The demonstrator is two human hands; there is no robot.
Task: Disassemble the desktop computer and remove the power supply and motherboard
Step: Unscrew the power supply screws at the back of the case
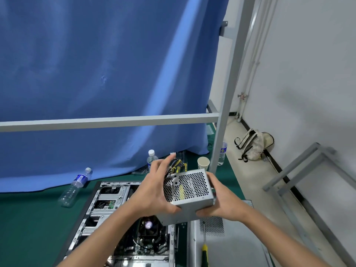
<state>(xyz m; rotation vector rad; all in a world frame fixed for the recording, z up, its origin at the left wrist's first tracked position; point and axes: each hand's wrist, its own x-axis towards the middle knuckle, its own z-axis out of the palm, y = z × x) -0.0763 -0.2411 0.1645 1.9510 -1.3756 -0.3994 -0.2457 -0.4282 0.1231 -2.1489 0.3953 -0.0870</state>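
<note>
Both my hands hold the grey perforated power supply (189, 191) in the air above the open computer case (100, 211). My left hand (156, 187) grips its left side and also covers part of the yellow and black cable bundle (178, 164) that trails from its far end. My right hand (221, 201) grips the right side, thumb under the near edge. Below, the motherboard (146, 241) with its CPU cooler fan (148, 225) lies inside the case.
A yellow-and-green-handled screwdriver (204, 251) lies on the removed side panel (231, 247) to the right. A lying plastic bottle (75, 187), an upright bottle (152, 158) and a paper cup (203, 163) stand on the green mat (28, 228). A grey frame bar crosses in front of the blue curtain.
</note>
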